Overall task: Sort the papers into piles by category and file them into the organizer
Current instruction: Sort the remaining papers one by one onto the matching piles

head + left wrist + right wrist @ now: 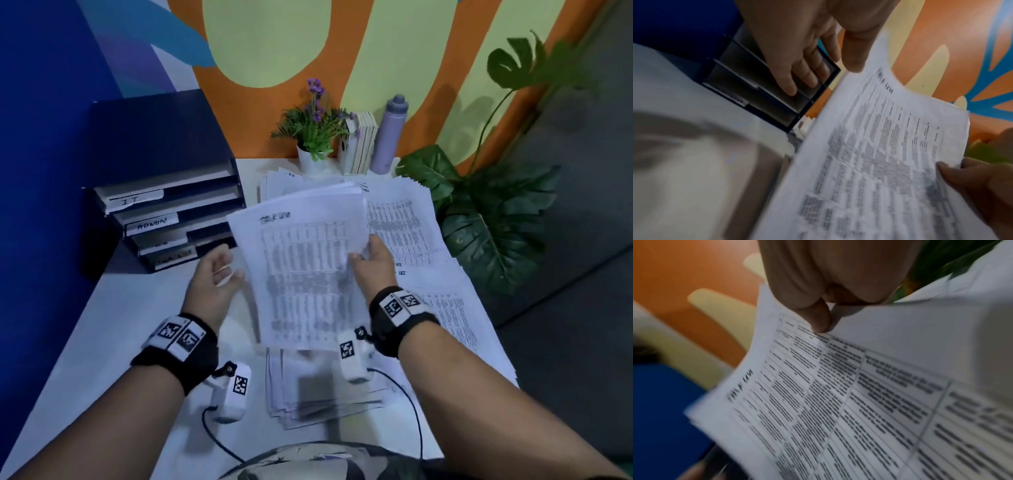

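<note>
My right hand (371, 255) pinches the right edge of a stack of printed table sheets (301, 267), lifted above the white desk (102, 342); the thumb (816, 318) lies on top of the stack of sheets (838, 394). My left hand (219, 274) hovers open just left of the stack's left edge, fingers straight, holding nothing; the left wrist view shows the left hand (803, 68) in front of the organizer (760, 91) beside the stack (879, 162). The dark tiered organizer (171, 205) stands at the desk's far left, trays labelled IT and ADMIN on top.
More paper piles lie on the desk: one at the near edge (318, 387), one spread at the right (445, 291), one at the back (284, 181). A potted flower (315, 126), books (363, 140), a lilac bottle (388, 137) and a big leafy plant (496, 205) stand behind.
</note>
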Motion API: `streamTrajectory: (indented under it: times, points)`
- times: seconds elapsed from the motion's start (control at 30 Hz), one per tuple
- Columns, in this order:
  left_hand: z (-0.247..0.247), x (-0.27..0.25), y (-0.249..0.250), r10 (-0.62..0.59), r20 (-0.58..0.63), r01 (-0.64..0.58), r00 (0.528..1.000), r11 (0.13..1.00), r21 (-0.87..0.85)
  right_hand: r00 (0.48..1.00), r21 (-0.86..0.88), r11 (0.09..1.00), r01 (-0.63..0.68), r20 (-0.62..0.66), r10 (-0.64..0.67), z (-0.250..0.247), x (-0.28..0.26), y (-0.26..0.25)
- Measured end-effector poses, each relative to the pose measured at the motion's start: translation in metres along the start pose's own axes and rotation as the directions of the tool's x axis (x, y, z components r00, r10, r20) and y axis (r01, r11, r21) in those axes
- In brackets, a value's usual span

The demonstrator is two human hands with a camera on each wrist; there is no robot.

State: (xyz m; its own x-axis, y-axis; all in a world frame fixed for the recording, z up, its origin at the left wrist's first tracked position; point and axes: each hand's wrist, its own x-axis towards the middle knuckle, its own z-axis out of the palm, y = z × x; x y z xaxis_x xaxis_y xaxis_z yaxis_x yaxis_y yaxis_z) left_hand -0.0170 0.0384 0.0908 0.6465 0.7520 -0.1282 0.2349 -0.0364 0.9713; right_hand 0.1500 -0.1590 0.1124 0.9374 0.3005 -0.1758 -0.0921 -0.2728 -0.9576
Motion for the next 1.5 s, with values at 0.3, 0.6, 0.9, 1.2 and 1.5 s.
streamTrajectory:
  times: [0.3,0.6,0.9,1.2,1.5]
  points:
    - [0.075,-0.025,-0.054,-0.293,0.241,0.177,0.925,0.895,0.408,0.906,-0.06,0.989,-0.138,-0.41,0.101,-0.135,0.049,0.044]
    - [0.101,-0.024,-0.086,-0.462,0.106,0.266,0.88,0.666,0.697,0.916,-0.455,0.836,-0.308,-0.379,0.131,-0.196,0.063,0.069]
    - [0.104,-0.02,-0.085,-0.563,-0.03,0.447,0.826,0.621,0.644,0.975,-0.606,0.793,0.066,0.207,0.077,-0.105,0.029,0.088]
    - [0.088,-0.023,-0.097,-0.63,0.061,0.547,0.774,0.714,0.437,0.885,-0.808,0.584,0.081,0.327,0.33,-0.027,-0.01,0.127]
    - [0.039,-0.048,-0.069,-0.309,0.023,0.276,0.951,0.88,0.386,0.896,-0.522,0.844,-0.119,0.31,0.318,-0.005,-0.006,0.124]
